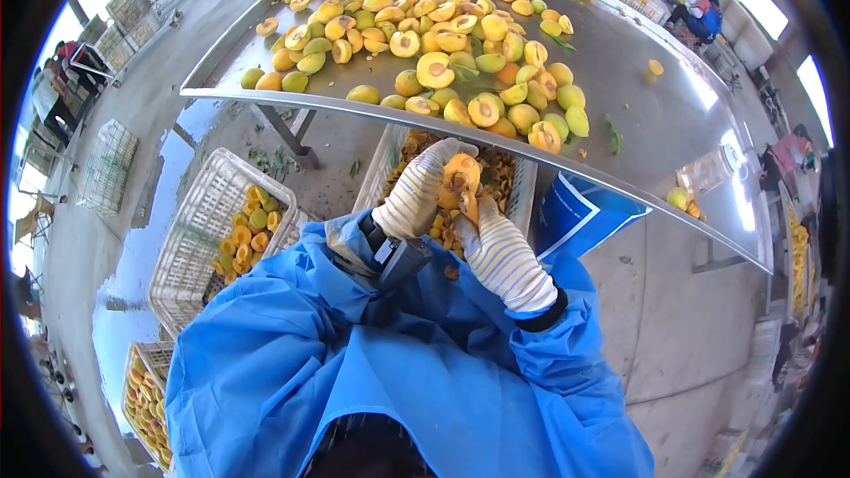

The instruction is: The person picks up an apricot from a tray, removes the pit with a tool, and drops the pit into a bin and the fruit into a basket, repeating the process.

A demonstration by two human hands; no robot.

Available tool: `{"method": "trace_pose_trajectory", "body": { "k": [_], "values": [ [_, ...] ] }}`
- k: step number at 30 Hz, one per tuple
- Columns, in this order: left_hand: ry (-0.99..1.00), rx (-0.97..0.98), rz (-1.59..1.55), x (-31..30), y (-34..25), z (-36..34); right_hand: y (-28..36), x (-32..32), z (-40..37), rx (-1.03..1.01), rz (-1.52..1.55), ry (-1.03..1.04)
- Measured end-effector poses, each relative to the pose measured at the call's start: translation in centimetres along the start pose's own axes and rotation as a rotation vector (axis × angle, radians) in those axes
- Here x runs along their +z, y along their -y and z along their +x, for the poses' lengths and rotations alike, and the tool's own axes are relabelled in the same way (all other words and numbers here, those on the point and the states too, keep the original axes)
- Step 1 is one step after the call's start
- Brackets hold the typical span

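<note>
An opened apricot (pixel 459 179), orange inside with a hollow at its centre, is held up between my hands just below the table edge. My left hand (pixel 418 192), in a striped work glove, is closed round its left side. My right hand (pixel 505 258), gloved alike, pinches an orange part hanging at its lower edge; whether a small tool is in those fingers is hidden. Beneath my hands stands a pale plastic crate (pixel 382 159) with brownish fruit scraps and some apricot pieces. Many whole and halved apricots (pixel 434 69) lie on the metal table (pixel 620 62) in front.
A crate of apricot halves (pixel 190 239) stands at my left, with another full crate (pixel 146 407) nearer me. A blue container (pixel 575 212) is under the table at right. A clear plastic jug (pixel 704 170) sits near the table's right edge. Other people are further off on both sides.
</note>
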State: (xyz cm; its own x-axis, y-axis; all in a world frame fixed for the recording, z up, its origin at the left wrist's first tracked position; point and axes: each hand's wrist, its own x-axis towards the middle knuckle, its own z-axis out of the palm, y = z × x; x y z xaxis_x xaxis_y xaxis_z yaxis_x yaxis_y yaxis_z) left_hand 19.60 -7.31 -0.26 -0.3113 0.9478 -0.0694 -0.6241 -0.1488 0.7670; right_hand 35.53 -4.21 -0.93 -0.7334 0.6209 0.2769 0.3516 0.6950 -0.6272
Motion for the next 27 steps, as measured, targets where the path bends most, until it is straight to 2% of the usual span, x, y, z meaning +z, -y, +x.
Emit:
{"method": "trace_pose_trajectory", "body": {
  "k": [2,5,8,11,15,17,18,24,27],
  "values": [
    [-0.021,0.055,-0.054,-0.8,1.6,0.6,-1.1,1.6,-0.2,-0.102,0.276,-0.087],
    [-0.020,0.084,-0.074,-1.1,2.2,0.6,-0.5,0.7,0.0,0.131,0.504,0.094],
    [0.010,0.018,-0.030,-0.2,0.5,-0.1,1.6,-2.5,0.4,0.599,0.984,0.460],
    [0.032,-0.031,0.005,0.4,-0.7,-0.4,1.6,-2.7,0.3,0.636,1.059,0.496],
    [0.013,0.050,-0.044,1.0,-0.2,-0.3,2.2,-3.1,0.2,0.722,1.526,0.541],
    [-0.010,0.087,-0.033,1.2,-0.1,-0.4,1.3,-2.6,0.2,0.713,1.652,0.569],
    [0.007,-0.011,-0.130,1.2,-0.4,-0.4,0.9,-2.4,0.3,0.707,1.718,0.581],
    [0.031,-0.028,-0.156,2.1,-1.1,-0.4,0.3,-2.5,0.6,0.656,1.779,0.618],
    [-0.097,0.004,-0.113,1.9,-0.2,0.6,1.7,-3.0,0.6,0.681,1.589,0.500]
  ]
}}
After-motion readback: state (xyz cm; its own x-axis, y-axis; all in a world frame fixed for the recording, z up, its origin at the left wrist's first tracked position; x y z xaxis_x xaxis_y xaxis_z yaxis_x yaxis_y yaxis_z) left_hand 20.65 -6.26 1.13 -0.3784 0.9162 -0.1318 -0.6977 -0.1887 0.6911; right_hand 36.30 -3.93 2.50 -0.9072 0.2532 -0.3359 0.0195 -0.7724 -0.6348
